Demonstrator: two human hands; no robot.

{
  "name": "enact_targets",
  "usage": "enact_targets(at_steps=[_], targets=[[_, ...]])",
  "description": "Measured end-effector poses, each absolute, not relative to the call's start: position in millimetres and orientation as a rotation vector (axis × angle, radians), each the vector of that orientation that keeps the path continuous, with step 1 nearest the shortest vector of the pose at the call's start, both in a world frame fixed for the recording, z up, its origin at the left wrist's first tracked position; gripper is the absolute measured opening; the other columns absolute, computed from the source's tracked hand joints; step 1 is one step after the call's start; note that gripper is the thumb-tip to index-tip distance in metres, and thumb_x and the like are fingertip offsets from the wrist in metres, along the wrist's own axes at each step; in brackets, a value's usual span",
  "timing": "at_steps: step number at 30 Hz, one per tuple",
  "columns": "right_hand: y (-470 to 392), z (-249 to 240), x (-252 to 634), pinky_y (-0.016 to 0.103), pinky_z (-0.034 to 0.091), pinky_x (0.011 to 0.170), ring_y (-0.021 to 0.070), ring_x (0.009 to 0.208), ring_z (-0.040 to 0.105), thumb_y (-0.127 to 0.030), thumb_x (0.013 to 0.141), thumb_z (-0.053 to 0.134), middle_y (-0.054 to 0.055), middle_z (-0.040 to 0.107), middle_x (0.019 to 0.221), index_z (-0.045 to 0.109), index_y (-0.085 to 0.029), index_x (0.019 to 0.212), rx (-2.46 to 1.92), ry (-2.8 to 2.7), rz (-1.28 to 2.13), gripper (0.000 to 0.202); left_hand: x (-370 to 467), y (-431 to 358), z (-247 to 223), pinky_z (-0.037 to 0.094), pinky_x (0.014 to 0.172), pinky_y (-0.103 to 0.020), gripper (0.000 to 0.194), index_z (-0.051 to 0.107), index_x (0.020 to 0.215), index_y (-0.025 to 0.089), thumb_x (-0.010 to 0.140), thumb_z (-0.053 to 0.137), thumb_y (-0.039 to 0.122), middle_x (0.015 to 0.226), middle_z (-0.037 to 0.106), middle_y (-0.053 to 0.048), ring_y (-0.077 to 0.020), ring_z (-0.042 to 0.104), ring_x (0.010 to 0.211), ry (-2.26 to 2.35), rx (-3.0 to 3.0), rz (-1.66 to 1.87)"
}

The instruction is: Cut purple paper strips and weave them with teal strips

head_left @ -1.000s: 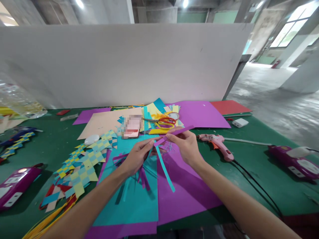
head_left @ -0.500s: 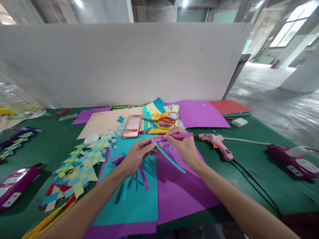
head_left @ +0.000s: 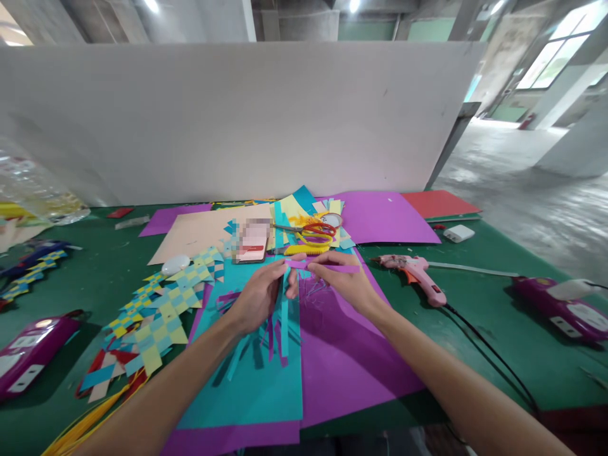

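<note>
Green table [head_left: 498, 304], shiny grey floor [head_left: 508, 168]

One strip [head_left: 346, 268] is purple, the woven paper [head_left: 166, 320] checked yellow-blue.

a flat, narrow purple strip [head_left: 342, 268] lies almost level between the left hand [head_left: 260, 294] and the right hand [head_left: 344, 275], its far right end sticking out past the right fingers, its left end at the left thumb. it looks smooth and straight. just under that left end, a long teal strip [head_left: 284, 323] hangs nearly straight down, flat side showing, its lower end loose. beside it, partly behind, narrow purple strips [head_left: 271, 339] dangle below the left hand. another teal length [head_left: 236, 360] slants down and to the left, and more short purple ends [head_left: 228, 301] poke out left of the hand. how the strips join is hidden by the fingers.
</note>
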State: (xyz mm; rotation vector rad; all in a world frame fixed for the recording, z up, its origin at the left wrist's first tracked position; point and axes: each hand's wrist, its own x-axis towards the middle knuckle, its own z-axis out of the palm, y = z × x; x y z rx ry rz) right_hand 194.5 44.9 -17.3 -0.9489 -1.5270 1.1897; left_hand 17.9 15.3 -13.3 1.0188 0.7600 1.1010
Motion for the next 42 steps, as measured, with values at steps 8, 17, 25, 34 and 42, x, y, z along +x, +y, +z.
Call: enact_targets(at_steps=[8, 17, 25, 34, 42], targets=[[41.0, -15.3, 195.0, 0.027, 0.043, 0.061, 0.0143, 0.065, 0.056, -0.029, 0.077, 0.067, 0.001, 0.067, 0.070, 0.071, -0.020, 0.072, -0.949, -1.435, 1.094, 0.011, 19.4, 14.9, -15.9, 0.040, 0.058, -0.024, 0.024, 0.066, 0.106, 0.017, 0.091, 0.056, 0.033, 0.073, 0.061, 0.000, -0.0100, 0.050, 0.057, 0.892, 1.221, 1.111], [37.5, -19.3, 190.8, 0.026, 0.041, 0.057, 0.0127, 0.058, 0.053, -0.034, 0.077, 0.068, 0.000, 0.060, 0.061, 0.068, -0.019, 0.068, -0.933, -1.341, 1.202, 0.017, 19.8, 14.6, -18.4, 0.043, 0.065, -0.024, 0.027, 0.070, 0.089, 0.016, 0.094, 0.051, 0.035, 0.071, 0.066, -0.002, -0.0126, 0.057, 0.061, 1.003, 1.405, 1.161], [40.9, -16.1, 192.4, 0.026, 0.043, 0.056, 0.0131, 0.058, 0.054, -0.033, 0.075, 0.068, 0.000, 0.061, 0.059, 0.067, -0.018, 0.066, -0.945, -1.394, 1.279, 0.017, 19.0, 16.6, -22.6, 0.044, 0.063, -0.025, 0.025, 0.067, 0.107, 0.017, 0.093, 0.054, 0.033, 0.078, 0.069, -0.003, -0.0125, 0.056, 0.060, 0.962, 1.310, 1.236], [68.4, -6.6, 230.8, 0.033, 0.049, 0.075, 0.0190, 0.073, 0.064, -0.035, 0.075, 0.067, 0.003, 0.069, 0.067, 0.072, -0.018, 0.069, -1.031, -1.318, 1.160, 0.019, 12.5, 23.0, -22.7, 0.043, 0.061, -0.025, 0.028, 0.072, 0.094, 0.014, 0.090, 0.055, 0.037, 0.079, 0.071, -0.007, -0.0136, 0.057, 0.061, 1.060, 1.346, 1.310], [49.6, -12.1, 210.1, 0.027, 0.045, 0.065, 0.0147, 0.067, 0.060, -0.030, 0.086, 0.058, 0.001, 0.069, 0.072, 0.072, -0.021, 0.076, -0.854, -1.973, 1.110, 0.020, 23.4, 12.0, -13.5, 0.048, 0.067, -0.025, 0.027, 0.069, 0.106, 0.017, 0.093, 0.051, 0.033, 0.077, 0.070, -0.003, -0.0143, 0.063, 0.063, 1.041, 1.463, 1.064]])
